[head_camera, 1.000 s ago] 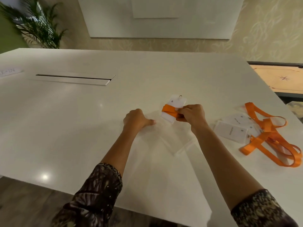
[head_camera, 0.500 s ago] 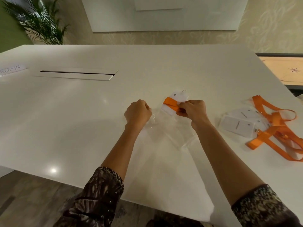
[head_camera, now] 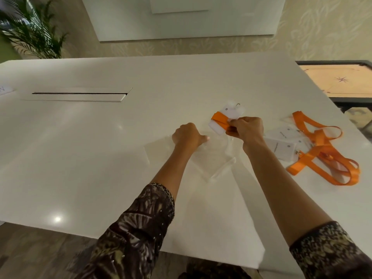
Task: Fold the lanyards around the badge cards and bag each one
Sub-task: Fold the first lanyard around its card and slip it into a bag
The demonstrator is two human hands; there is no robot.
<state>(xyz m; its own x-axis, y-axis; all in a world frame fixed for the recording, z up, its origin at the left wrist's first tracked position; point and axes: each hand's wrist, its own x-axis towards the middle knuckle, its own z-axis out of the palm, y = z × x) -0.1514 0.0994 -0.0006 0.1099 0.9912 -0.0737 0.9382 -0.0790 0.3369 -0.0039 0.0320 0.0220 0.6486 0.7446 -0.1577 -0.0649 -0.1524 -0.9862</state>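
My right hand (head_camera: 246, 129) grips a white badge card (head_camera: 228, 115) with an orange lanyard (head_camera: 219, 118) wound across its middle, held just above the table. A metal ring shows at the card's far corner. My left hand (head_camera: 187, 136) has curled fingers and pinches the edge of a clear plastic bag (head_camera: 213, 158) that lies flat on the white table (head_camera: 100, 158) between my forearms. A second clear bag (head_camera: 159, 148) lies under and left of that hand.
More white badge cards (head_camera: 281, 148) with loose orange lanyards (head_camera: 326, 158) lie in a heap at the right. A long slot with a flap (head_camera: 78, 95) is set in the table at the far left. A carrom board (head_camera: 342, 81) stands beyond the right edge.
My left hand went from thumb out, to a fist, to pinching the bag's edge with the thumb showing again. My right hand kept hold of the wrapped card.
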